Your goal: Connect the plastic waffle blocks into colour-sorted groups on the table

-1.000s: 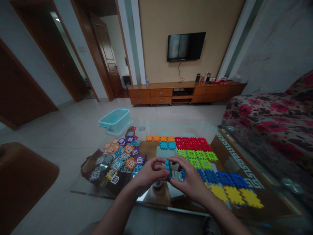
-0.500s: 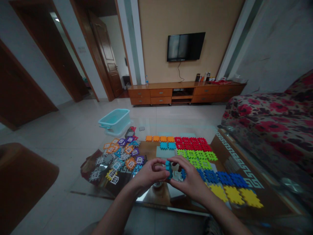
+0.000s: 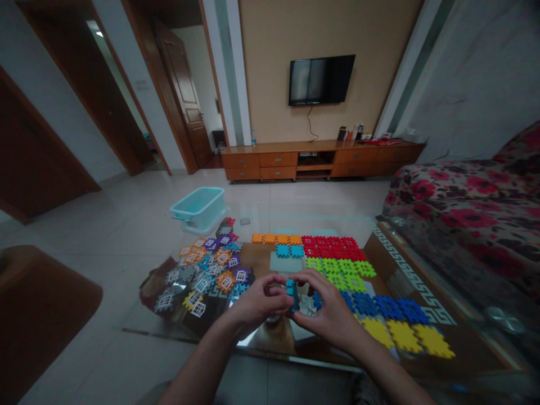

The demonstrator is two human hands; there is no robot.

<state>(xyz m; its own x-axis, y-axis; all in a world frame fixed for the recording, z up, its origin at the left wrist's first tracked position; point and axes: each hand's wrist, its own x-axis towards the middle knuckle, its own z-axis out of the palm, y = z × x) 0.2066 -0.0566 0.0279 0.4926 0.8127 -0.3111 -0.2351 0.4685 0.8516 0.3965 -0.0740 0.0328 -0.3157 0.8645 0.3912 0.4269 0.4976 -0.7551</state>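
Both my hands meet over the near edge of a glass table. My left hand and my right hand pinch the same small teal toothed plastic tile between their fingertips, holding it on edge. Behind them lie flat rows of joined tiles: orange, teal, red, green, blue and yellow. To the left is a loose heap of mixed window-pattern tiles.
A light blue plastic tub stands on the tiled floor beyond the table. A floral sofa runs along the right. A long wooden cabinet with a wall television is at the back. A dark brown seat is at left.
My hands and the teal tile have shifted very slightly; the fingers have adjusted their pinch. Everything on the table is unchanged.
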